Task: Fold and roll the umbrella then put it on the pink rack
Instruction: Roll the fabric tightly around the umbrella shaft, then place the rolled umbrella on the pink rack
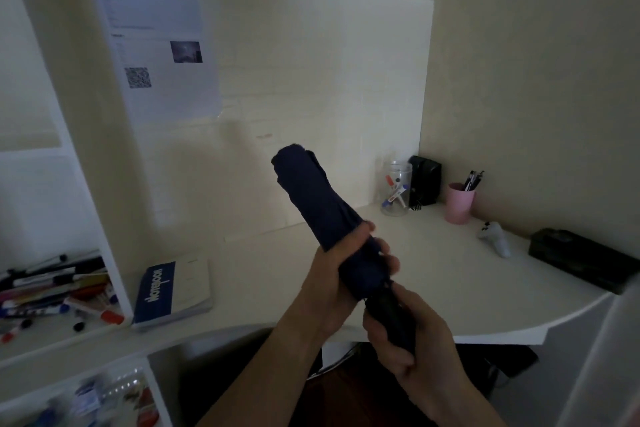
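Navy umbrella (313,196) was collapsed and rolled, fabric bundled tight, held in the air above the white desk (433,274), tilted w/ canopy end pointing up and away to the left, handle end low near the person. Left hand (337,274) wrapped round the lower part of the canopy, thumb over the top, fingers curled behind the fabric. Right hand (415,333) just below and right of it, fingers closed round the dark handle (389,314); hands nearly touching. Strap not discernible, view dim and a bit blurred there.

Left of the left hand, on the desk: a blue-and-white notebook (171,291) lying flat. Further left, a shelf compartment w/ a heap of markers (55,291). Beyond the hands to the right, at the desk's back corner: clear jar (396,189) w/ markers in it, black box (425,180) just behind it, pink cup (459,203) holding pens. Right of the right hand: small white object (495,236), prob. a controller, then a dark case (581,262) near the desk edge. Papers (159,45) stuck on the wall panel, up and left of the umbrella.
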